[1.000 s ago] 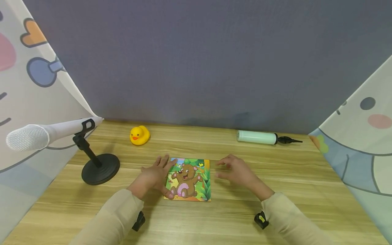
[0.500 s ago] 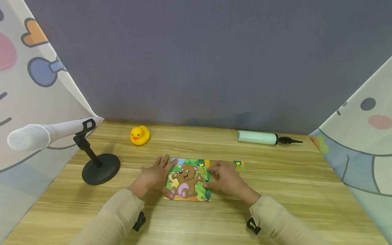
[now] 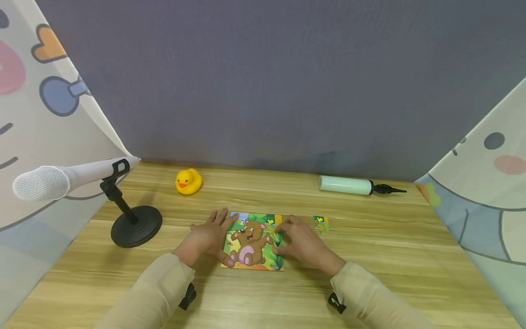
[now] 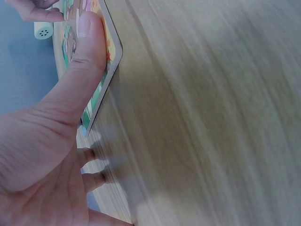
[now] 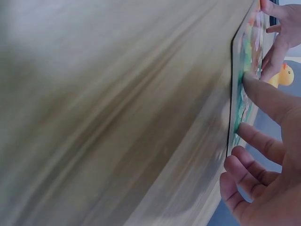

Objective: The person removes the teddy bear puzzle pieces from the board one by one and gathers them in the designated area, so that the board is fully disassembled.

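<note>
A square bear jigsaw puzzle (image 3: 250, 244) lies flat on the wooden table. My left hand (image 3: 208, 236) rests along its left side with spread fingers; the left wrist view shows the thumb (image 4: 89, 40) on top near one corner. At the puzzle's right side is my right hand (image 3: 302, 242). Its thumb and index fingertip touch the puzzle surface a little apart, while the other fingers (image 5: 244, 176) bend loosely beside the edge. A small loose puzzle piece (image 3: 320, 223) with a yellow and green print lies to the right, just beyond this hand.
A white microphone (image 3: 78, 177) on a round black stand (image 3: 137, 227) is at the left. Toward the back are a yellow rubber duck (image 3: 188, 181) and a pale green hand pump (image 3: 346, 185) with a black nozzle. A grey partition (image 3: 263, 91) rises behind the table.
My right hand has moved left onto the right side of the puzzle, uncovering the loose piece behind it. My left hand has stayed in place on the puzzle.
</note>
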A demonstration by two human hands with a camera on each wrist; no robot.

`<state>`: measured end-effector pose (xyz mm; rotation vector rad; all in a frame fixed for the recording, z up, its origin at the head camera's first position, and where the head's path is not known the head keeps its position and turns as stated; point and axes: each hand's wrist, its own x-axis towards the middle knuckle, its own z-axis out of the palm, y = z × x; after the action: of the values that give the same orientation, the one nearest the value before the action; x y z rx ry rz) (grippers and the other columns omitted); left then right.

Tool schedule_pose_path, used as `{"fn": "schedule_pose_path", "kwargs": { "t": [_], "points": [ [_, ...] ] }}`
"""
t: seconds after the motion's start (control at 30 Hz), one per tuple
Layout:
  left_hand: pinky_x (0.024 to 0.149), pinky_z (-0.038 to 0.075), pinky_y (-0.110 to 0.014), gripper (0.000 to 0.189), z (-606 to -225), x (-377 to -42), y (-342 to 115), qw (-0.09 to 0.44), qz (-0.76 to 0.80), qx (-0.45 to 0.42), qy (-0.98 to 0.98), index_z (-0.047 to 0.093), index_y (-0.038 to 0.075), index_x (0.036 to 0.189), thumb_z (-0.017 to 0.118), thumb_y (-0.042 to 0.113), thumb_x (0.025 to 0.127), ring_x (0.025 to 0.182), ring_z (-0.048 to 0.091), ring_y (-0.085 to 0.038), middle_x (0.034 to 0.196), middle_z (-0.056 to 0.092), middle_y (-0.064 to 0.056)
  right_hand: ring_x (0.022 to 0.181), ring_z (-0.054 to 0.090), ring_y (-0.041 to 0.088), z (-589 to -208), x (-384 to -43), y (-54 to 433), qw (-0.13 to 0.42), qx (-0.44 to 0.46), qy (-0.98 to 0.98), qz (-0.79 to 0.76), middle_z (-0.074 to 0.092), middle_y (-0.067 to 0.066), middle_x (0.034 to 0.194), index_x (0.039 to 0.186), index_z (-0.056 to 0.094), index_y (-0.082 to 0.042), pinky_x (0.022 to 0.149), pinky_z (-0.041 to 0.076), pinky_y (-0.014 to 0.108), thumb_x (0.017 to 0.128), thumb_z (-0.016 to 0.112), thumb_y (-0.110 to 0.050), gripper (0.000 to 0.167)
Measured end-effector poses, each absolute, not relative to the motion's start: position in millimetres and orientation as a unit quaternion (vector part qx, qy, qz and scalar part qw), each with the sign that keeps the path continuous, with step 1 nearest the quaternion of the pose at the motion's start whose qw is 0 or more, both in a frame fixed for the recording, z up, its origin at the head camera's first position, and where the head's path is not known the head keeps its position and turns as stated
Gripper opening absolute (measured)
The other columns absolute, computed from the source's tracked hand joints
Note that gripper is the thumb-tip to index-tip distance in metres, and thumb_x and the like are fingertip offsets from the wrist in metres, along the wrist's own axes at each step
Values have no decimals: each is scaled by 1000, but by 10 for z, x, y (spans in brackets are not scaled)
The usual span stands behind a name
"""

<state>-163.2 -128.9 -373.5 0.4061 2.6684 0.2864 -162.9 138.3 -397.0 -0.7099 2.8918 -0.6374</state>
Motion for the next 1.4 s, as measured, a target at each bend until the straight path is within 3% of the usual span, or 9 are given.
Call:
{"fn": "schedule_pose_path", "kwargs": {
  "t": [0.23, 0.53, 0.83, 1.1, 1.4],
  "points": [
    [93, 24, -88, 131, -3740, -1636, -1273, 216, 101, 142, 961, 20, 11, 162, 93, 52, 61, 152, 8, -48, 167, 6, -24, 125, 55, 33, -3950, -1647, 1351, 83, -198, 944, -250, 59, 8, 127, 111, 68, -9, 104, 46, 51, 77, 91, -25, 44],
    [94, 25, -88, 131, -3741, -1641, -1254, 218, 94, 141, 961, 20, 11, 162, 93, 52, 61, 152, 9, -48, 168, 6, -24, 122, 55, 32, -3946, -1689, 1342, 102, -199, 944, -244, 58, 7, 124, 110, 66, -9, 104, 46, 48, 77, 91, -23, 43],
    [94, 23, -88, 131, -3732, -1646, -1261, 224, 98, 137, 960, 20, 11, 162, 93, 51, 62, 152, 8, -48, 168, 5, -24, 98, 53, 23, -3896, -1688, 1308, 94, -225, 942, -230, 53, 1, 104, 104, 59, -8, 89, 49, 44, 77, 91, -21, 43],
    [94, 24, -88, 130, -3729, -1651, -1271, 222, 98, 138, 960, 20, 11, 162, 93, 51, 62, 152, 8, -48, 168, 5, -24, 96, 52, 20, -3907, -1642, 1300, 72, -223, 946, -223, 53, 1, 103, 107, 58, -9, 84, 50, 42, 78, 91, -22, 46],
    [94, 24, -88, 130, -3733, -1658, -1259, 226, 88, 136, 960, 19, 11, 162, 92, 52, 62, 152, 8, -47, 168, 5, -24, 92, 56, 21, -3907, -1645, 1307, 48, -231, 959, -155, 55, 2, 104, 105, 63, -9, 74, 48, 38, 77, 91, -34, 47]
  ]
}}
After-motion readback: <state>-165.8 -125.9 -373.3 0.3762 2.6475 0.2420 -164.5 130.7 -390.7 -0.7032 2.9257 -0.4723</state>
